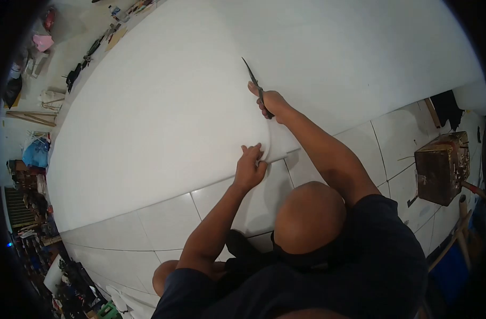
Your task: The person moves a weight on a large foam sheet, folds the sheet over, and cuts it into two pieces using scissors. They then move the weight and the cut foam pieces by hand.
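A large white sheet (147, 122) lies spread out in front of me, with a cut running in from its near edge. My right hand (272, 105) is wrapped round dark scissors (249, 69), whose blades point away over the sheet and look closed. Nearer the edge, my left hand (250, 167) holds the sheet beside the cut, where a lifted edge curves up between thumb and fingers.
White floor tiles (168, 223) run along the sheet's near edge. On the right stands a brown block (439, 173) with a red-handled tool (472, 189). A plastic bottle (118, 13) and assorted items line the far left; a blue bag (37, 153) lies at left.
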`<move>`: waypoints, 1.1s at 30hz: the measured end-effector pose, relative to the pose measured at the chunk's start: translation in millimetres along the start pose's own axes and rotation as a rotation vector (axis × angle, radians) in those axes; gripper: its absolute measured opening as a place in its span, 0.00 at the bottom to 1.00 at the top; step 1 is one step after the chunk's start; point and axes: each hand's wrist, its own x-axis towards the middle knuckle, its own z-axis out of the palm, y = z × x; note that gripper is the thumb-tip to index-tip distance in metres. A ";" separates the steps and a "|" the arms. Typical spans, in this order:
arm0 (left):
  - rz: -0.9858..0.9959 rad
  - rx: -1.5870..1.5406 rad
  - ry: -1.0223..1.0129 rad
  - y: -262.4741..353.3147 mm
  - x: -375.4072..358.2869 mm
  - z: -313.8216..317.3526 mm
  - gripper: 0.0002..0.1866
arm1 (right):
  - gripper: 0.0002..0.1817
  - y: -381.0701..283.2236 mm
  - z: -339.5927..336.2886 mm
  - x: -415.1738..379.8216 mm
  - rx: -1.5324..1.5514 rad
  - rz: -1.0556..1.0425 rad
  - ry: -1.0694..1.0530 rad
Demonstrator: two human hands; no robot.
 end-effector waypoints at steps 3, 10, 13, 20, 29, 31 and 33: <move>-0.027 0.038 -0.049 -0.3 0.7 0.3 0.17 | 0.33 -20.4 3.1 24.1 -0.026 -0.018 0.024; -0.016 0.358 -0.208 42.2 13.9 -3.7 0.34 | 0.34 -7.8 -3.1 48.4 -0.056 -0.128 -0.017; -0.049 0.535 -0.206 43.1 24.3 15.6 0.41 | 0.34 -13.7 -3.9 43.4 -0.029 -0.079 -0.033; -0.115 0.615 -0.233 38.8 35.1 17.3 0.45 | 0.35 -41.7 4.2 75.0 0.016 -0.017 -0.023; -0.131 0.604 -0.275 35.8 44.1 12.8 0.46 | 0.33 -129.4 9.8 199.8 0.045 -0.082 0.005; -0.158 0.619 -0.326 43.2 51.8 7.4 0.46 | 0.32 -120.8 10.7 216.3 0.026 -0.104 -0.003; -0.305 0.513 -0.414 68.1 80.2 -15.8 0.46 | 0.32 -121.1 8.6 222.8 0.002 -0.133 -0.004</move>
